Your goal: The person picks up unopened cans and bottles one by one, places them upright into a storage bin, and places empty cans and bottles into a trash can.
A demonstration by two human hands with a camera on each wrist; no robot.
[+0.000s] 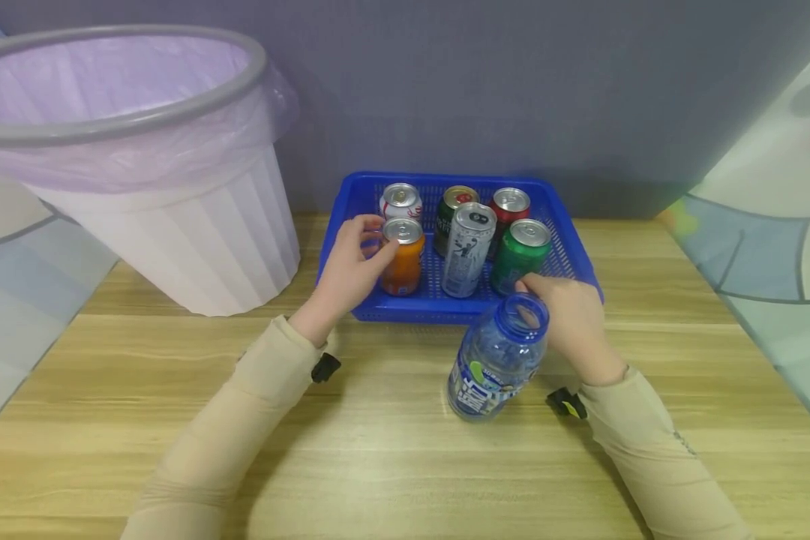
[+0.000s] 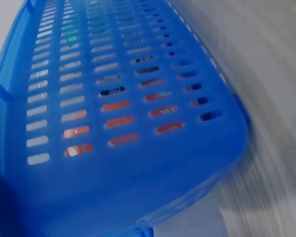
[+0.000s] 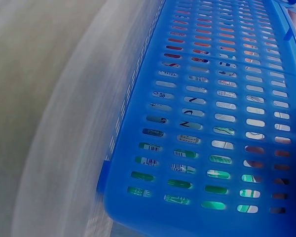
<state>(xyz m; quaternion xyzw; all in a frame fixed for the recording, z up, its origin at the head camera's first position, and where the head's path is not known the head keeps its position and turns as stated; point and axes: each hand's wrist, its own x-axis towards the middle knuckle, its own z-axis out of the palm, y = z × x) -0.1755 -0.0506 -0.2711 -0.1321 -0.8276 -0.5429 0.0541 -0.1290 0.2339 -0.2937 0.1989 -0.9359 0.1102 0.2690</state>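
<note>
In the head view, my left hand is over the left side of the blue basket, fingers loosely bent and thumb tip right at an orange can. My right hand is at the basket's front right, close to a green can. Its fingers are partly hidden behind a clear plastic bottle with a blue neck, so I cannot tell what they grip. The uncapped bottle stands on the table before the basket. Both wrist views show the slotted basket wall, with cans behind it.
Also upright in the basket are a tall silver can, a white can, a dark green can and a red can. A white bin with a purple liner stands left. A grey panel rises behind.
</note>
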